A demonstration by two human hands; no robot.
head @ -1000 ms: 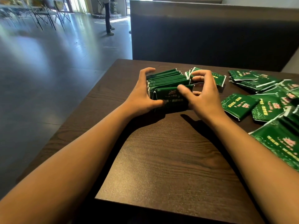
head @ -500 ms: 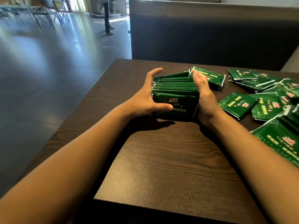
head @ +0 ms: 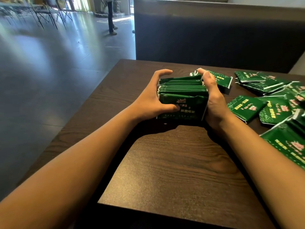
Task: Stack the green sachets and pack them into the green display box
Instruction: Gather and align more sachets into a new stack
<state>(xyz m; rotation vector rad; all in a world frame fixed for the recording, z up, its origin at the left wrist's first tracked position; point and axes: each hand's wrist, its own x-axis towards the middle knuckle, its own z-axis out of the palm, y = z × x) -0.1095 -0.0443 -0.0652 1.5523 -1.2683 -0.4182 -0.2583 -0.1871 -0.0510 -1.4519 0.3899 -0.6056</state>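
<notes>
A thick stack of green sachets (head: 182, 95) stands on edge on the dark wooden table (head: 173, 162), its printed front face toward me. My left hand (head: 152, 96) grips the stack's left end, thumb across the front sachet and fingers curled over the back. My right hand (head: 212, 100) presses against the right end, fingers curled over the far corner. One loose sachet (head: 221, 79) lies flat just behind my right hand. I cannot make out a green display box.
Several loose green sachets (head: 270, 96) lie scattered and overlapping across the table's right side, out to the frame edge. A dark booth seat back (head: 214, 33) rises behind the table. The table's left edge drops to a grey floor, where a person (head: 111, 15) stands far off.
Both hands have squared the stack: the right hand moved from on top of the sachets to the stack's right end, and the sachets now stand tighter and more even.
</notes>
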